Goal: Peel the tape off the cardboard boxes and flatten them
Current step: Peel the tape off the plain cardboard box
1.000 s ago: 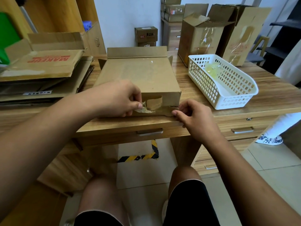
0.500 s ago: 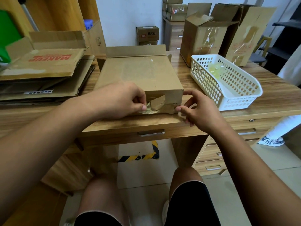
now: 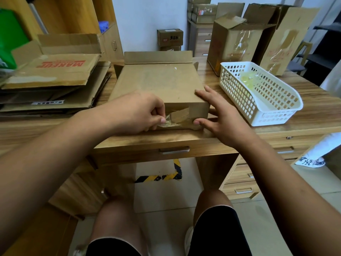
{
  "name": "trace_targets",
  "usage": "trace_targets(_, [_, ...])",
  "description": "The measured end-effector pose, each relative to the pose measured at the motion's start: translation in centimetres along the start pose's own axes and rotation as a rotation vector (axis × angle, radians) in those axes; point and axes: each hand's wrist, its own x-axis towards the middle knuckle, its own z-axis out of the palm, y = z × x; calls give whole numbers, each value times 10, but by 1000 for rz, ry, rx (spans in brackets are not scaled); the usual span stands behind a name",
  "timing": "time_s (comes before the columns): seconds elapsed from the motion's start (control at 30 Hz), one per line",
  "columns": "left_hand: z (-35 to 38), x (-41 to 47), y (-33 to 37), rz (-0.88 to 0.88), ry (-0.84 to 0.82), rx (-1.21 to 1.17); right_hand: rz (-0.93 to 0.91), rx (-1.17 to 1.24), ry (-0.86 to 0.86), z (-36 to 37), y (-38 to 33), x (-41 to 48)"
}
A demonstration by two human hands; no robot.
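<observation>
Cardboard box (image 3: 158,84) under work lies flat at the near edge of the desk (image 3: 184,138), between a stack of flattened boxes (image 3: 55,84) on the left and a white basket (image 3: 267,108) on the right. Its far flap (image 3: 158,57) stands open; the near end face is closed. The left hand (image 3: 136,111) is clamped on the tape (image 3: 168,123): thumb and curled fingers pinch a crumpled, clear strip lifted from the near face, where a torn patch of paler board shows beside it. The right hand (image 3: 219,113) holds nothing. Its fingers are spread and straight, the thumb pressing the near face and the other fingers lying along the box's right top edge, bracing it against the pull. Progress, as judged: the stack on the left indicates several boxes completed, and a yellowish wad of peeled tape (image 3: 248,80) lies in the basket. On the present box the strip is partly free, with one end apparently adhering to the near face; whether tape runs under the box cannot be told. Remaining for this box: finish the peel, discard the strip, open the near end, press flat. Two upright boxes (image 3: 234,39) at the back right of the desk carry clear tape and are not flattened, so the task appears near its middle, not close to its end.
</observation>
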Motion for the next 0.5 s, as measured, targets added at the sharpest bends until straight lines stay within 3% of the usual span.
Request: trace_targets(0.5, [-3, -7, -18, -18, -10, -27, -48, -91, 26, 2, 11, 3])
